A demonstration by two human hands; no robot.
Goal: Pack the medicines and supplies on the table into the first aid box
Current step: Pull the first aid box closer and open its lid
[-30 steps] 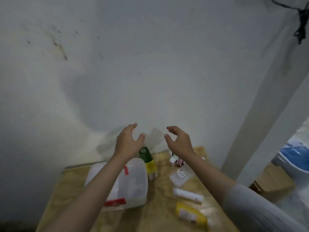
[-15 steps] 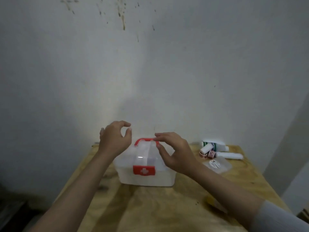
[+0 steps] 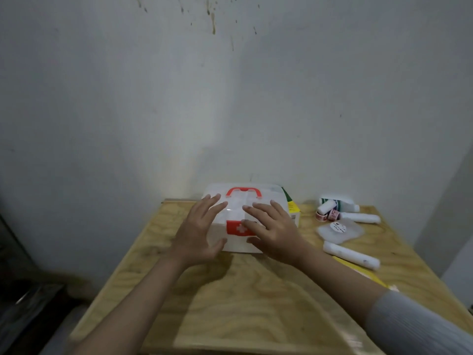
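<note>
A closed white first aid box [image 3: 236, 201] with a red handle and a red latch with a white cross stands at the back middle of the wooden table [image 3: 243, 298]. My left hand [image 3: 201, 233] is spread open at the box's front left. My right hand [image 3: 272, 230] is spread open over its front right, partly covering the latch. To the right lie a green and yellow carton [image 3: 291, 207], a white bottle [image 3: 339, 202], small tape rolls [image 3: 327, 215], two white bandage rolls [image 3: 350, 254], a clear pouch [image 3: 339, 230] and a yellow packet [image 3: 363, 271].
The table stands against a stained white wall [image 3: 230, 98]. Dark floor and some dark object [image 3: 23, 298] lie beyond the table's left edge. The table's front half is bare wood.
The view has steadied over the table. Both hands have dropped from above the box and spread flat at its front, with fingers uncurled.
</note>
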